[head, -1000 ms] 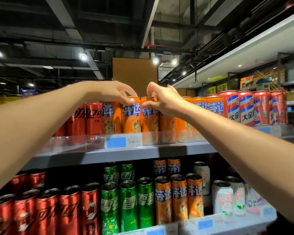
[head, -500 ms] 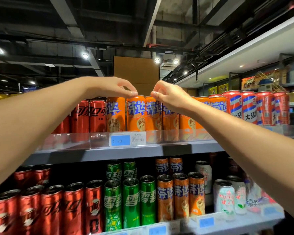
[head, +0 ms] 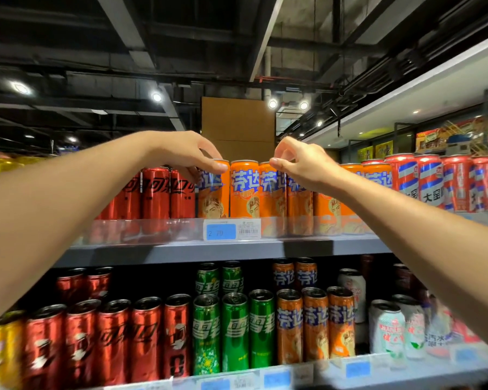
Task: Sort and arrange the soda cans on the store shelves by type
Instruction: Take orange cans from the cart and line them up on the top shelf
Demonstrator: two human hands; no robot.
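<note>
Upper grey metal shelf (head: 181,250): tall orange aluminium soda cans (head: 244,190) at centre; slim red cola cans (head: 155,192) at 9 o'clock; red-blue-white striped cans (head: 431,181) at 3 o'clock. Left hand (head: 181,153): fingertips clamped on the rim of the leftmost orange can (head: 214,192). Right hand (head: 302,161): fingers pinched over another orange can (head: 272,192); contact unclear. Lower shelf: green cans (head: 234,330) at 6 o'clock.

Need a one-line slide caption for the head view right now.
Left hand and right hand at the tops of orange soda cans on the upper shelf, between red cola cans and red-and-blue striped cans.
</note>
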